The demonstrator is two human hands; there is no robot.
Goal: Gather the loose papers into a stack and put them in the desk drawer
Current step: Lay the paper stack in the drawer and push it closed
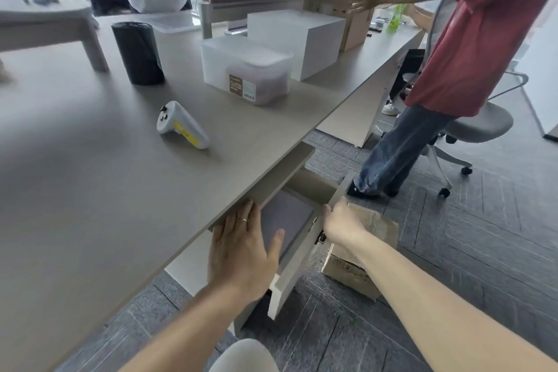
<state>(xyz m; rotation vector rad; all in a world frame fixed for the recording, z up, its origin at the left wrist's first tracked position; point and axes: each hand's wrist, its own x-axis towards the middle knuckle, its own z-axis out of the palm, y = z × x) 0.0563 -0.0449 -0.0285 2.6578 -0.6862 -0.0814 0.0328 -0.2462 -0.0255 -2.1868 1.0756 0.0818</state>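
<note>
The desk drawer (289, 279) hangs pulled out below the front edge of the grey desk (90, 190). Inside it lies a flat grey-purple sheet or stack (290, 214); in the shadow I cannot tell whether it is paper. My left hand (241, 248) lies flat over the drawer's inside with fingers spread, its fingertips reaching under the desk edge. My right hand (341, 225) grips the drawer's right side wall near the metal rail. No loose papers show on the desktop.
On the desk are a white hand-held controller (181, 127), a black roll (139, 53), a clear plastic box (244, 69) and a white box (299, 39). A cardboard box (359, 263) sits on the floor beside the drawer. A person in a red shirt (483, 39) stands by an office chair (480, 124).
</note>
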